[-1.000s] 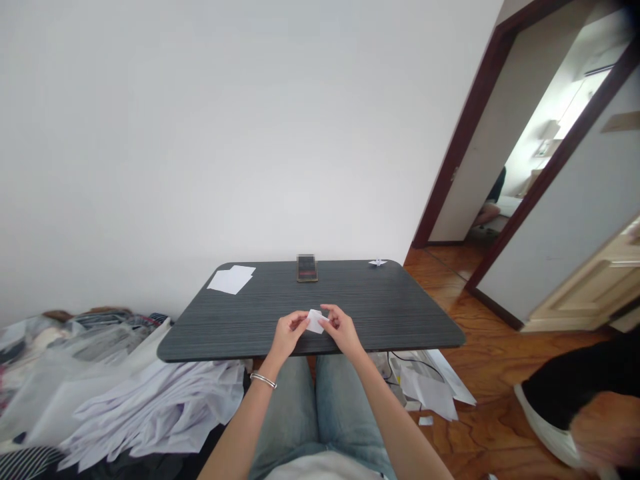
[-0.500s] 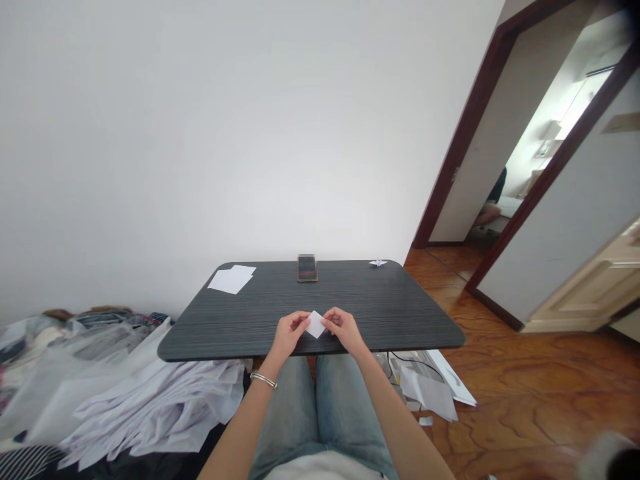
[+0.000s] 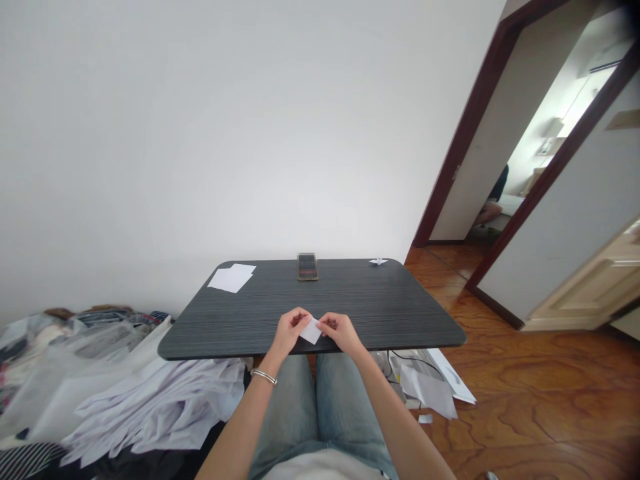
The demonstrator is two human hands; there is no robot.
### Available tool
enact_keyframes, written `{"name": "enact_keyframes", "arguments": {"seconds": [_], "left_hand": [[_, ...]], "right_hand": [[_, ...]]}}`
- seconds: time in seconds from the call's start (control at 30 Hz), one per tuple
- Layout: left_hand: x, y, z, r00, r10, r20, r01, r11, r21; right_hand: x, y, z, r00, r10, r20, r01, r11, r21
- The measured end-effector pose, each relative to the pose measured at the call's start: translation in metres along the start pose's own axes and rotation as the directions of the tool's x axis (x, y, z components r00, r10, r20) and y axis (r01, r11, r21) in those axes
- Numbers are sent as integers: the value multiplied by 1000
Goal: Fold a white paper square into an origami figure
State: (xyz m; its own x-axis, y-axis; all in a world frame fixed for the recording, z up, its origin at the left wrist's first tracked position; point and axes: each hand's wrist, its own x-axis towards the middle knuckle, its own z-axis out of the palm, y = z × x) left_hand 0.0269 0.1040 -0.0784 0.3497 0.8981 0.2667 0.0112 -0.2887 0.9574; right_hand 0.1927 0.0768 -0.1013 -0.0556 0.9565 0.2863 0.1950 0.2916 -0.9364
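Note:
Close to the front edge of the dark table [image 3: 280, 280], a small folded white paper [image 3: 311, 332] is held between my two hands, one corner pointing down. My left hand [image 3: 292, 329] pinches its left side between thumb and fingers. On the right, my right hand [image 3: 339, 329] grips the upper right corner, thumb and fingertips together. The fingers hide part of the paper's edges, and its fold lines are too small to make out.
White paper sheets [image 3: 233, 278] lie at the table's back left. A phone-like dark device [image 3: 307, 268] stands at the back middle, a small folded paper figure [image 3: 379, 261] at the back right. Clothes [image 3: 160, 407] are piled left of the table; papers [image 3: 430, 390] lie on the floor at right.
The paper has turned slightly and shifted a little left and down. My right hand's fingertips have moved a little left along it; my left hand stays nearly in place.

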Motion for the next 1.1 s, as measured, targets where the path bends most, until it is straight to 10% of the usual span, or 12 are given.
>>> {"name": "enact_keyframes", "arguments": {"seconds": [1.1], "left_hand": [[2,-5,-1,998,-35,47,31,996,78]], "right_hand": [[-1,-4,-2,991,27,-131,-23,999,32]]}}
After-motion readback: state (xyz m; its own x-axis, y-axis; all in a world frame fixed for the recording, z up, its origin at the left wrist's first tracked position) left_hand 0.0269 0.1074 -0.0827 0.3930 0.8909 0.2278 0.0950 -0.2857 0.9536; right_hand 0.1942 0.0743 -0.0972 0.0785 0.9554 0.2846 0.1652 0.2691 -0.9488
